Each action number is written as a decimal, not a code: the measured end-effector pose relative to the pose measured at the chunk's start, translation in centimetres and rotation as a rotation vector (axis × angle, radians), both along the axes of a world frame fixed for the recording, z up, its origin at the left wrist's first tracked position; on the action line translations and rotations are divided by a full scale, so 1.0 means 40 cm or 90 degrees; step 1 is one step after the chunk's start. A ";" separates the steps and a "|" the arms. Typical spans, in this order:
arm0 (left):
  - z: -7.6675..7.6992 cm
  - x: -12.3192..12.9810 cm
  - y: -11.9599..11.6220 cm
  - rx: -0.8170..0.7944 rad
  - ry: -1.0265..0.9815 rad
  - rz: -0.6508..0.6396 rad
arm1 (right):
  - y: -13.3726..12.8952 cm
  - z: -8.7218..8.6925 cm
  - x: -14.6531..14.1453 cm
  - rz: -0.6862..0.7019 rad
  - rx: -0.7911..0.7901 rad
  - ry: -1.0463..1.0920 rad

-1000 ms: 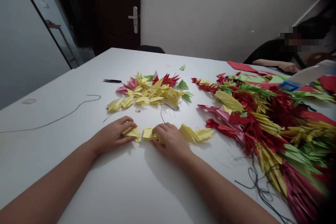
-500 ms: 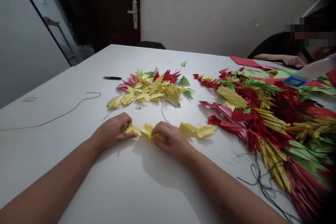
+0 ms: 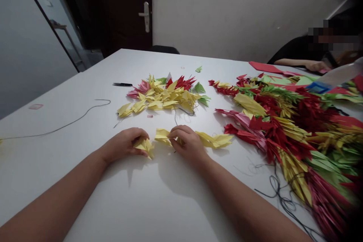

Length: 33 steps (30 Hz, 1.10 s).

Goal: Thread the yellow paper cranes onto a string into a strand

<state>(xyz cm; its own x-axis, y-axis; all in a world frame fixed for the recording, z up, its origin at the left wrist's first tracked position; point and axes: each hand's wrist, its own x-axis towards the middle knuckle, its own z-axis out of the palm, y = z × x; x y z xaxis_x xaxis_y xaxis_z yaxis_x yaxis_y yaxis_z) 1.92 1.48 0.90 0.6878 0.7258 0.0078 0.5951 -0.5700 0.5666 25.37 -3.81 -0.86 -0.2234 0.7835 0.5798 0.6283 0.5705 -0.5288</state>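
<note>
Head view: on the white surface (image 3: 127, 204), the left hand (image 3: 123, 144) holds a yellow folded piece (image 3: 145, 146) at one end, its fingers clamped on it with the thumb low. That end grip probably spares the creases and leaves the pointed tips free. Facing it, the right hand (image 3: 189, 146) is at a row of yellow paper (image 3: 162, 135) that emerges on both sides of it; its thumb and forefinger are close together, but what lies between them is hidden. The row lies roughly crosswise, perhaps so both hands can reach it easily. The mixed paper pile (image 3: 159, 100) sits just beyond, seemingly for short reaches, while the larger colourful heap (image 3: 272, 121) lies to the right.

Both forearms angle inward from the lower corners, hands low over the surface, palms turned down and inward, wrists fairly straight. The hands are near each other but apart.
</note>
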 end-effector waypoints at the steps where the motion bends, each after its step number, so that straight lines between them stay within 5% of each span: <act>1: -0.002 -0.001 0.000 -0.007 -0.016 0.009 | 0.001 0.000 0.002 -0.001 -0.006 -0.002; 5: -0.005 -0.006 0.006 0.027 -0.071 0.111 | 0.002 -0.004 0.007 0.023 -0.012 -0.001; 9: 0.001 -0.004 0.010 0.068 0.008 0.187 | -0.001 -0.007 0.003 0.080 0.031 0.003; 18: 0.016 0.022 -0.005 0.083 0.064 0.123 | 0.001 0.003 -0.006 0.052 0.141 0.031; 26: 0.012 0.020 -0.007 0.060 0.055 0.128 | 0.001 -0.003 -0.006 0.037 0.110 0.013; 33: -0.006 0.032 -0.016 0.285 -0.002 0.012 | -0.002 -0.005 -0.030 0.027 0.144 -0.050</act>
